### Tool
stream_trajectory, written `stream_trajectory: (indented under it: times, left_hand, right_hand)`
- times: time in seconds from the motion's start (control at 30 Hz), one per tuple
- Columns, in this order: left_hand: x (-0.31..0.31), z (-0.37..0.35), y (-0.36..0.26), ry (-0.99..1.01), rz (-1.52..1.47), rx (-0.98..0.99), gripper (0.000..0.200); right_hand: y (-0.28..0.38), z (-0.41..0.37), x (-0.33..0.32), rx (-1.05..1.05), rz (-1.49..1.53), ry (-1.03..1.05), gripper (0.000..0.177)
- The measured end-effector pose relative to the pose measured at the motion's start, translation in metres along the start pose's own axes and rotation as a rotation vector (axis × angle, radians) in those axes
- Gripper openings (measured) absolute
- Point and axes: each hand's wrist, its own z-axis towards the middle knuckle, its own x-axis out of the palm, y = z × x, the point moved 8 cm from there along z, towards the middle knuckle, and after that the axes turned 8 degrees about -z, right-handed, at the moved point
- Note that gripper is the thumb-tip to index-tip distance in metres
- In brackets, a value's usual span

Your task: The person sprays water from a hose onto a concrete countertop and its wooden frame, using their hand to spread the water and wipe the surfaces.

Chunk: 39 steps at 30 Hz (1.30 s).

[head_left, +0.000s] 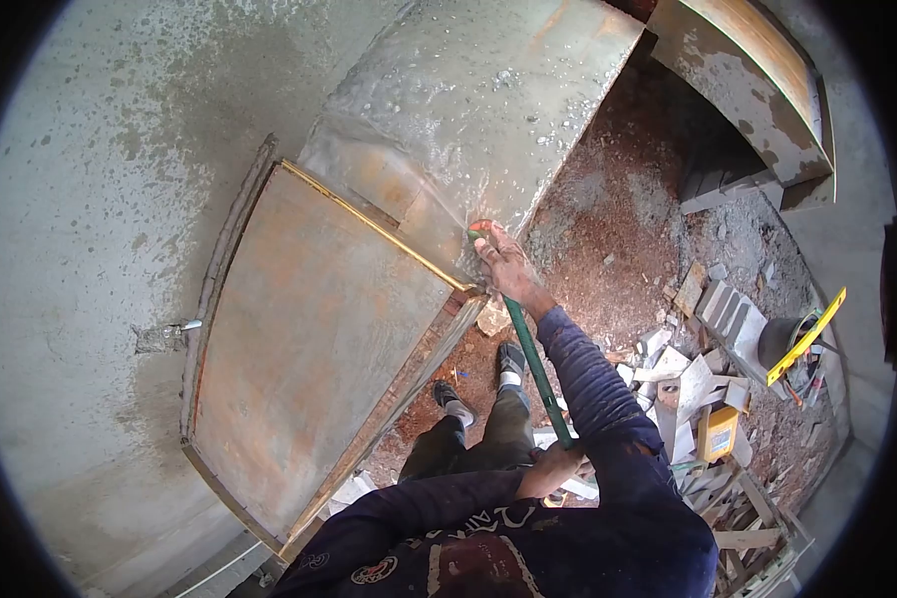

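My right hand [508, 264] is closed round the upper end of a green hose [536, 367], where a small orange and green tip shows at the fingers. Water fans out from there over a wet grey slab [468, 110] ahead of me. Lower down, close to my body, my left hand [553, 468] is wrapped round the same hose; its fingers are partly hidden. Left of the hose lies a large board-like panel [319, 339] with rusty stains and a yellow-brown strip [369, 227] along its upper edge.
Broken tile pieces and rubble [683, 384] litter the floor at the right. A yellow level [807, 337] leans by a dark bucket [782, 344], and a yellow container [718, 434] stands nearer. Scrap wood [752, 538] is piled at lower right. A splashed grey wall [90, 199] rises at left.
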Motion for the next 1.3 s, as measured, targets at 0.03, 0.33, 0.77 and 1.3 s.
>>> stream_trajectory:
  times: [0.03,0.33,0.77,1.3]
  left_hand:
    - [0.018,0.008,-0.012,0.066,-0.163,0.049,0.021]
    - [0.035,0.013,-0.038,0.114,-0.624,0.128,0.017]
    - [0.050,0.013,-0.063,-0.127,-0.261,0.021,0.013]
    - [0.042,0.000,-0.065,-0.233,-0.235,-0.159,0.014]
  right_hand:
    - [0.001,0.000,-0.003,-0.007,0.009,-0.047,0.046]
    - [0.043,-0.017,-0.034,-0.026,0.104,-0.121,0.027]
    - [0.058,-0.030,-0.082,-0.199,-0.105,-0.460,0.028]
    - [0.048,-0.051,-0.129,-0.156,-0.153,-0.732,0.026]
